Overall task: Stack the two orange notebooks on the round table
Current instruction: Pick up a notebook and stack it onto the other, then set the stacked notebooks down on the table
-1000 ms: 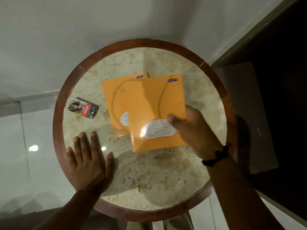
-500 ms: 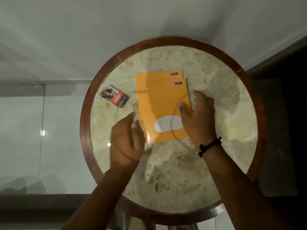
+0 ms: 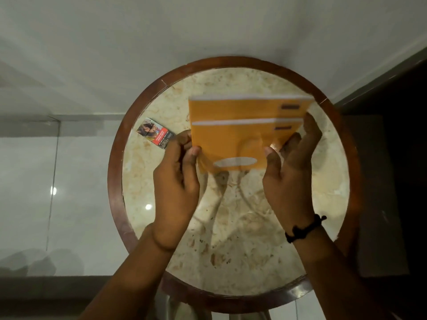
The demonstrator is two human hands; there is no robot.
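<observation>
Both thin orange notebooks [image 3: 245,125], already overlapped but offset, are clasped in the grip of the left hand [image 3: 178,179] and right hand [image 3: 288,172], tilted above the round marble tabletop [image 3: 242,227], leaving squaring and laying flat.

Glossy marble round table [image 3: 242,239] with polished wood rim; paper-covered notebooks [image 3: 233,139]

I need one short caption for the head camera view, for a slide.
Both hands, left hand and right hand, hold two orange notebooks tilted above the round table.
</observation>
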